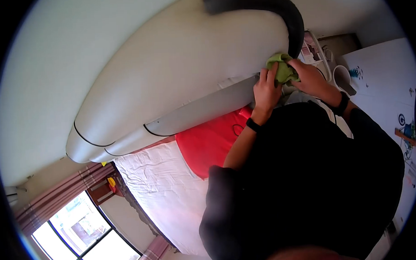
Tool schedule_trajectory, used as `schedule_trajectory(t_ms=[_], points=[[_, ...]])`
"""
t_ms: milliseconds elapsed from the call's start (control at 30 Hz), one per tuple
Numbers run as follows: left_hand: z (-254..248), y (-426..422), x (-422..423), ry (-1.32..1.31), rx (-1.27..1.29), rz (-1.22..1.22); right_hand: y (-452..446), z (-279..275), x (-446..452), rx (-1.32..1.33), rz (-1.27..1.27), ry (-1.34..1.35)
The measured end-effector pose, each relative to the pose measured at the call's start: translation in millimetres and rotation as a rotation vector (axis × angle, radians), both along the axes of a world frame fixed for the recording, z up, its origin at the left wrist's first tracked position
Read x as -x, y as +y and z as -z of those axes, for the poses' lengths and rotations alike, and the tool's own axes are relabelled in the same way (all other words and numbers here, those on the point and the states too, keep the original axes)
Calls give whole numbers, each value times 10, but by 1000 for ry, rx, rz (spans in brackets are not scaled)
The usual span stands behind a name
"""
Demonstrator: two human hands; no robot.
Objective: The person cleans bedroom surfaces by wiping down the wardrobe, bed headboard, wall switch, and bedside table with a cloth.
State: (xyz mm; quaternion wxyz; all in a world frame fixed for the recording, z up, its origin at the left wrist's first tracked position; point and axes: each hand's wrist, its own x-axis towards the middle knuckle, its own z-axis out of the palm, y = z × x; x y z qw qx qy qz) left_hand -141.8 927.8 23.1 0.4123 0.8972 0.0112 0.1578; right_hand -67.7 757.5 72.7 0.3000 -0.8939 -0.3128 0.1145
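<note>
A crumpled green cloth (pixel 283 68) is held between both hands, close to the lower right end of a large pale cylindrical unit (pixel 182 57). My left hand (pixel 266 89) has its fingers bent onto the cloth's left side. On the right side of the cloth, my right hand (pixel 308 78) grips it with thumb and fingers. Both wrists wear black bands. A thick dark hose (pixel 286 10) curves over the unit's end and comes down just above the cloth. Below the unit runs a flat grey panel (pixel 207 107).
A red cloth (pixel 208 141) lies over a white sheet (pixel 159 177) below the unit. At the lower left is a window (pixel 83 230) with pink curtains (pixel 66 192). To the right are a white container (pixel 342 77), a shelf (pixel 311 48) and a white decorated surface (pixel 381 96).
</note>
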Motion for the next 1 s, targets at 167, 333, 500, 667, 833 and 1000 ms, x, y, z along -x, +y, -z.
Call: schedule_trajectory(t_ms=[167, 333, 500, 667, 833, 1000], points=[[-699, -165, -646, -219, 39, 0, -2, -281, -280, -290, 241, -246], [-717, -330, -1040, -197, -16, -13, 2, -77, -591, -365, 380, -292], [-523, -409, -1025, -218, -38, -24, -51, 159, -587, -426, 364, -319], [-503, -452, -1024, -245, -157, -61, -103, 169, -603, -502, 317, -289], [-354, -513, -895, -164, -246, -27, -317, 379, -583, -479, 242, -244], [18, -660, -683, -12, -217, 8, -620, 684, -485, -359, 155, -18]])
